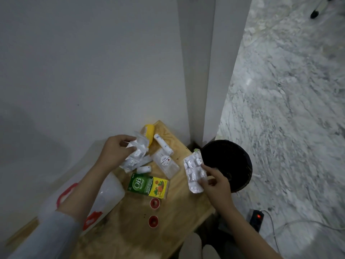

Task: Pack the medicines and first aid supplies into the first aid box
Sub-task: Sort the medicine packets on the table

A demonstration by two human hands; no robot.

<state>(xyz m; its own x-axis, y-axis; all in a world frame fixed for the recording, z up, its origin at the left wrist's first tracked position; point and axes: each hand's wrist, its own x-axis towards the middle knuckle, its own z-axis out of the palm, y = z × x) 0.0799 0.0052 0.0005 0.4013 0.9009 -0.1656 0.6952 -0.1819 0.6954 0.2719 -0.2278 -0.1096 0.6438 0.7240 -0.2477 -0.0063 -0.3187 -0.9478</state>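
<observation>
Silver blister strip [194,172] in right hand [216,182]; crumpled packets [135,156] in left hand [115,152].

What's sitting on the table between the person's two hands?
In the head view, between the left hand and right hand lies a clear plastic box, with a small white tube beside it.

You were in a home, tucked into a plain corner of a lived-in room. A small wooden table [186,206] stood against a bare white wall [84,62], beside a white pillar [211,71], on a grey marbled stone floor [289,109]. A power strip [257,220] with a lit red switch lay on that floor, its white cable trailing off. A round black bin [228,165] sat just past the table's edge. Household remedies such as a green OB herbal box [148,186] lay scattered on the tabletop
</observation>
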